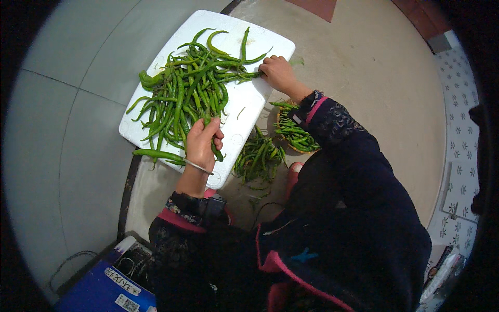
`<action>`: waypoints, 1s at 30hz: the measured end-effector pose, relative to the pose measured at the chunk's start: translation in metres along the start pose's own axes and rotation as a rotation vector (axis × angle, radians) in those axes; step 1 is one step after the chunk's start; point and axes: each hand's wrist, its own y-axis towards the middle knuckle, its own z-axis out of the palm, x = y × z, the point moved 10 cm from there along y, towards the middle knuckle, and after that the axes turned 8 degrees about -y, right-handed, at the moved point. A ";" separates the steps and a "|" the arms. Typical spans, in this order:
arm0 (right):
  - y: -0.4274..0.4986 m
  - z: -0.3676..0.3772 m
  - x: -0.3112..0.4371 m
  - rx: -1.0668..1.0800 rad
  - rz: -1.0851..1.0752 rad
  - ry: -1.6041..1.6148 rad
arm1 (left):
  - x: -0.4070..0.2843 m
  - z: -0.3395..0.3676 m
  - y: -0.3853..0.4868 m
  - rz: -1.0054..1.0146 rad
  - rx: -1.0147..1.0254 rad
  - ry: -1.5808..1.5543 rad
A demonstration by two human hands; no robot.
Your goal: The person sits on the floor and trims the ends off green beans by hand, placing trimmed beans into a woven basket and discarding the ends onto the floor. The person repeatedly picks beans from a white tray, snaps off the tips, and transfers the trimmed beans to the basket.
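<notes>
A heap of long green chili peppers (199, 85) lies on a white foam board (269, 41) with rounded corners. My left hand (203, 142), with a bangle at the wrist, is closed around green peppers at the heap's near edge. At the board's right edge, my right hand (277, 74) has its fingertips pinched on the end of a pepper at the heap's right side; the fingers partly hide it. One long pepper (160, 155) juts past the board's left edge beside my left wrist.
Below the board, a loose pile of green peppers (259, 158) lies on the floor. Right of it stands a round basket (302, 150) of peppers, partly behind my right sleeve. A grey tiled wall (46, 117) rises at the left; a blue box (93, 284) bearing writing stands at the lower left.
</notes>
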 end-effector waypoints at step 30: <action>-0.072 -0.063 0.110 0.542 0.173 1.334 | -0.010 0.001 -0.014 0.130 -0.053 0.070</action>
